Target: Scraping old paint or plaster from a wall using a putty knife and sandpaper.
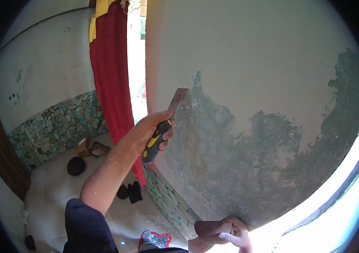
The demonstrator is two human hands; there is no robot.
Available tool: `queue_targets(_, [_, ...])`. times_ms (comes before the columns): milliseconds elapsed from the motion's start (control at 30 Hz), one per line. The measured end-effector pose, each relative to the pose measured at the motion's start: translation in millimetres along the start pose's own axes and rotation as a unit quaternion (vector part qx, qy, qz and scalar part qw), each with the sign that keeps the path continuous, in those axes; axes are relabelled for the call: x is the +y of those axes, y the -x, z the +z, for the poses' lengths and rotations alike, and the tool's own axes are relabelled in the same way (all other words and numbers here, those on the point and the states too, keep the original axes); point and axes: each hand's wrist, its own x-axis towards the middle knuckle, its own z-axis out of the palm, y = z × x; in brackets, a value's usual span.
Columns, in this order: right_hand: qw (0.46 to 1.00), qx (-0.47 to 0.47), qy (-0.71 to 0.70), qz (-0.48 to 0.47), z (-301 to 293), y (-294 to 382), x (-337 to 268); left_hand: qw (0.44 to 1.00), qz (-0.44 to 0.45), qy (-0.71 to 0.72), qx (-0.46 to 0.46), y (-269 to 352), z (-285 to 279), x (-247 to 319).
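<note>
My left hand [157,129] grips a scraper [155,142] by its black and yellow handle. Its flat metal blade [178,97] points up along the wall [246,57], by the edge of a patch of bare grey-green plaster [217,132]. Whether the blade touches the wall I cannot tell. Low in the view, my right hand [239,235] holds a curled brown sheet [211,229], which looks like sandpaper. Pale paint still covers the wall's upper part, and its lower edge is ragged. Pale specks dot my left forearm.
A red curtain [111,69] hangs left of the wall beside a bright opening [137,63]. Stone-patterned cladding [170,196] runs along the wall's base. On the tiled floor lie a cardboard box [83,148], a round black object [76,166], dark footwear [134,192] and a red-edged mat [163,240].
</note>
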Motion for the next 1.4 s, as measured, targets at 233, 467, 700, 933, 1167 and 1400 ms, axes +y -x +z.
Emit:
queue_targets(233, [0.999,-0.008,0.053,0.002,-8,4,17,0.93,0.122,-0.338,0.079,0,-13,30])
queue_targets(467, [0.998,0.041,-0.04,0.026,5,3,5,0.881,0.238,-0.392,0.115,6,3,50])
queue_targets(700, [0.997,0.055,-0.053,0.021,5,7,8,0.989,0.104,-0.099,-0.025,22,24,24])
queue_targets(933, [0.997,0.061,-0.039,0.028,6,7,2,0.987,-0.005,0.146,-0.071,42,52,-12])
queue_targets(1167, [0.997,0.064,-0.042,0.019,8,4,4,0.979,0.023,0.191,-0.065,5,69,-1])
queue_targets(1400, [0.997,0.066,-0.028,0.039,5,11,6,0.996,0.061,-0.046,-0.037,25,36,-10])
